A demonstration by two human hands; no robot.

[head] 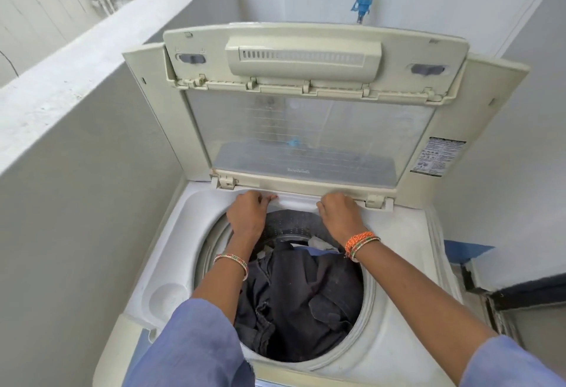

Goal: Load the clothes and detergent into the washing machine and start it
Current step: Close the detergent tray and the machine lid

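Note:
A cream top-loading washing machine (401,328) stands with its folding lid (306,129) raised against the back. Dark clothes (306,298), with a bit of white and blue cloth behind them, fill the drum (291,226). Both arms reach over the drum to its far rim. My left hand (248,212) and my right hand (340,212) curl their fingers over a white panel (295,203) just under the lid hinge, one hand at each end. Whether the panel is a drawer, I cannot tell. No detergent container is in view.
A grey parapet wall (92,203) runs close along the left of the machine. A tap with a blue fitting (363,3) hangs above the lid. A round recess (167,298) sits in the machine's front left corner. A dark door frame (520,291) is at the right.

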